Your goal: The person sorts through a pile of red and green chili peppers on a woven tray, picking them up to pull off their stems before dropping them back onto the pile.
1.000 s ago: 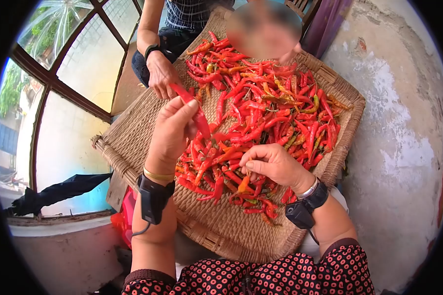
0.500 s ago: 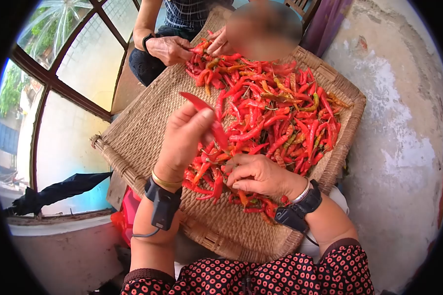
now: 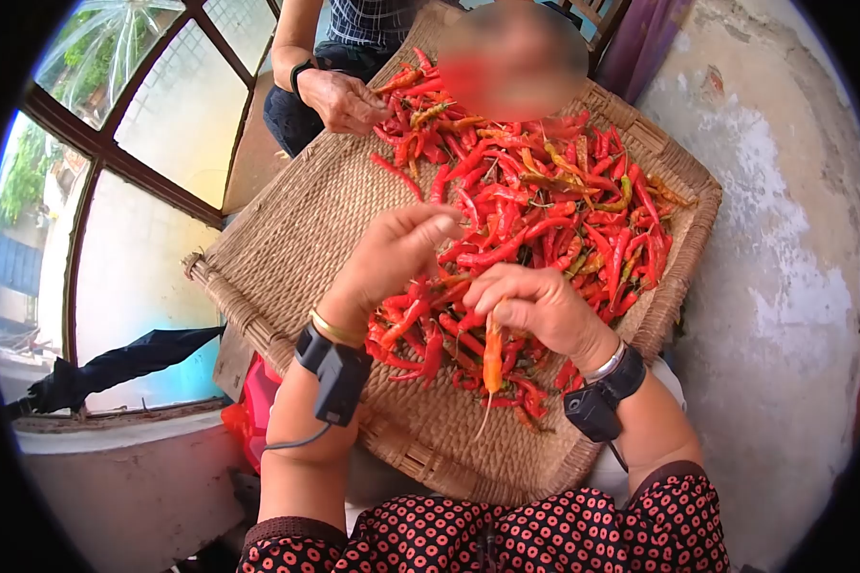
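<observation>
Between the thumb and fingers of my right hand (image 3: pixel 549 310) hangs an orange chili pepper (image 3: pixel 492 361), its thin pale stem end pointing down. My left hand (image 3: pixel 392 253) is over the left edge of the pile of red chili peppers (image 3: pixel 506 196), with its fingers stretched and no pepper visible in them. Most of the peppers are red, with some orange, yellowish and greenish ones among them. They lie on a woven tray (image 3: pixel 287 224) in front of me.
Across the tray, another person's hand (image 3: pixel 342 100) is at the pile's far left edge. A dark folded umbrella (image 3: pixel 143 368) leans by the window frame (image 3: pixel 100 143) on the left. A rough wall (image 3: pixel 764 286) stands at the right, and a red bag (image 3: pixel 256 406) is below the tray.
The long red chili pepper has left my left hand, whose fingers have loosened. My right hand has lifted an orange pepper from the pile. The other person's hands have moved apart.
</observation>
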Demonstrator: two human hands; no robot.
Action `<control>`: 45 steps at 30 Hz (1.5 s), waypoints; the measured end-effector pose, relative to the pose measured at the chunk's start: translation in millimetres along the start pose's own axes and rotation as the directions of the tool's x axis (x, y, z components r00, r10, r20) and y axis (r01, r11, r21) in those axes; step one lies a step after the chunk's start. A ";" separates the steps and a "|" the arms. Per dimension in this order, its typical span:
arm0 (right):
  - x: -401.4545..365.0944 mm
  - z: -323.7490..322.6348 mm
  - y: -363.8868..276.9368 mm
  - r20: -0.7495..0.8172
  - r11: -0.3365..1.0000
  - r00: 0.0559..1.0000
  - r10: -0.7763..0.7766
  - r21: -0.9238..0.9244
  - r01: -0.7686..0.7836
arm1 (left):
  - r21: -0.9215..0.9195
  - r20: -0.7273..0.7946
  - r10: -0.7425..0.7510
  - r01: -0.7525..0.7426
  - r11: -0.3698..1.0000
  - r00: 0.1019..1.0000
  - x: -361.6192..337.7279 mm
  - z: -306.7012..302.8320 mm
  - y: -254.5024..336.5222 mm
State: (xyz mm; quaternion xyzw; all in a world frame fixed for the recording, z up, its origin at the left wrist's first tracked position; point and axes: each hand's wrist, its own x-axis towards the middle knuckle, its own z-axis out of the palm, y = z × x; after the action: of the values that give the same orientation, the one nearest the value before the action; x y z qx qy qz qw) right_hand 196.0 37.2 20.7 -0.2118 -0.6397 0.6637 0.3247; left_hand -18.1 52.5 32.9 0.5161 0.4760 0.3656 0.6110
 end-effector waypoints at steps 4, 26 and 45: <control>-7.5 -10.1 7.0 -0.116 0.839 0.982 0.151 0.540 -0.065 | -0.004 0.290 -0.033 0.035 0.999 0.956 -16.8 25.5 8.9; -4.8 -19.1 4.2 -0.136 0.864 0.990 -0.032 0.495 0.096 | 0.094 0.187 0.239 -0.259 0.961 0.953 -15.4 44.0 -16.3; -4.7 -16.1 9.1 -0.311 0.867 0.919 0.242 0.495 -0.060 | -0.499 -0.343 -0.069 -0.119 0.859 0.937 16.3 -30.9 -26.2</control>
State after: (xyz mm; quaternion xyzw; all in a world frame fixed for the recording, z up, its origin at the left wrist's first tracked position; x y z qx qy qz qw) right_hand 209.0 45.6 9.6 -0.2946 -0.3667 0.7732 0.4253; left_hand -44.4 71.3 3.5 0.2682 0.4554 0.5723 0.6270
